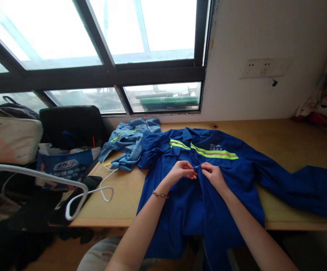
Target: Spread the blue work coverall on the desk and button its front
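Observation:
A dark blue work jacket (231, 180) with yellow-green reflective stripes lies spread face up on the wooden table, its lower part hanging over the front edge. At the front opening, just below the chest stripe, my left hand (182, 171) pinches one edge of the jacket. Close beside it, my right hand (210, 174) grips the other edge, fingertips almost meeting those of the left. Whatever small fastener may sit between the fingers is too small to make out. The jacket's sleeve on the right stretches along the table; the one on the left is bunched up.
A lighter blue garment (133, 141) lies crumpled behind the jacket on the wooden table (282, 150). White cable (107, 190) and a black phone-like object (93, 182) are at the left edge. Further left stand a printed bag (67, 165) and a black chair back (71, 122).

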Demonstrator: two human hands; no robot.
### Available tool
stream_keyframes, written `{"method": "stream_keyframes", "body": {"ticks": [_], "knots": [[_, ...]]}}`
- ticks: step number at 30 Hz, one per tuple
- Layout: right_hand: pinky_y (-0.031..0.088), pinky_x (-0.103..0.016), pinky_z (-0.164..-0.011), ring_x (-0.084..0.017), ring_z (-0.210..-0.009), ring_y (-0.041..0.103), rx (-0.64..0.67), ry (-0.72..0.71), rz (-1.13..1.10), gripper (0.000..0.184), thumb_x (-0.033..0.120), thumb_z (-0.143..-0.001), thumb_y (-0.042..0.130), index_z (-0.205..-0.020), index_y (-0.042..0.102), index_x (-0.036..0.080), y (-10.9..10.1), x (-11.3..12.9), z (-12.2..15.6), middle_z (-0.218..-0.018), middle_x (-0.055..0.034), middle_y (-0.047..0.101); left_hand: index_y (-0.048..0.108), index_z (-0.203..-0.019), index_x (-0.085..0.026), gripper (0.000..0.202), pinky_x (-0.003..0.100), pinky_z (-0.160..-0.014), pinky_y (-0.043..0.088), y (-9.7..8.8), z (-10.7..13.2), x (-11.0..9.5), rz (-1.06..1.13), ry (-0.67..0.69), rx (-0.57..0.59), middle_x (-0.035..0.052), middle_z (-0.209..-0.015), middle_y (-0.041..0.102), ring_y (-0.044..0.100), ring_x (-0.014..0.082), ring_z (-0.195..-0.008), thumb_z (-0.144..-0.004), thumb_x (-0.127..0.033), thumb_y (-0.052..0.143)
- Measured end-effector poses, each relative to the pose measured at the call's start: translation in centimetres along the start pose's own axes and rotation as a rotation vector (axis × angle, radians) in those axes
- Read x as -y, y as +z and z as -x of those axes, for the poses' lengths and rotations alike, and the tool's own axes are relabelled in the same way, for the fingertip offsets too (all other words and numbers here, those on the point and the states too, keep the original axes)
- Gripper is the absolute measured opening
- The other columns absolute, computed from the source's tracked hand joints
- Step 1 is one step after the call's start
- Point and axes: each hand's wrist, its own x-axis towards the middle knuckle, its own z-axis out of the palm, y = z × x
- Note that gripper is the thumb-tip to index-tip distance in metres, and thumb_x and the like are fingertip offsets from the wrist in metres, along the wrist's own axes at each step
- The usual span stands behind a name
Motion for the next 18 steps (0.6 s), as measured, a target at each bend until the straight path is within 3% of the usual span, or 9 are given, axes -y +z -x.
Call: {"method": "stream_keyframes", "body": {"ticks": [7,18], "knots": [[0.045,-0.027,-0.068,-0.018,-0.076,0.057,0.036,-0.043,0.049,0.018,0.024,-0.071,0.054,-0.076,0.069,0.017,-0.2,0.1,0.1,-0.08,-0.0053,0.063,0.056,-0.072,-0.008,0.027,0.027,-0.057,0.052,0.2,-0.4,0.3,-0.029,0.042,-0.086,0.0075,-0.065,0.066,0.064,0.0175,-0.059,-0.059,-0.027,0.071],[0.043,-0.027,-0.064,-0.016,-0.068,0.056,-0.065,-0.146,0.351,0.015,0.023,-0.073,0.051,-0.07,0.065,0.018,-0.1,0.1,0.3,-0.072,-0.004,0.063,0.061,-0.072,-0.012,0.019,0.028,-0.057,0.052,1.0,-1.0,1.9,-0.198,0.226,-0.191,0.0033,-0.061,0.064,0.062,0.0162,-0.057,-0.063,-0.029,0.066]]}}
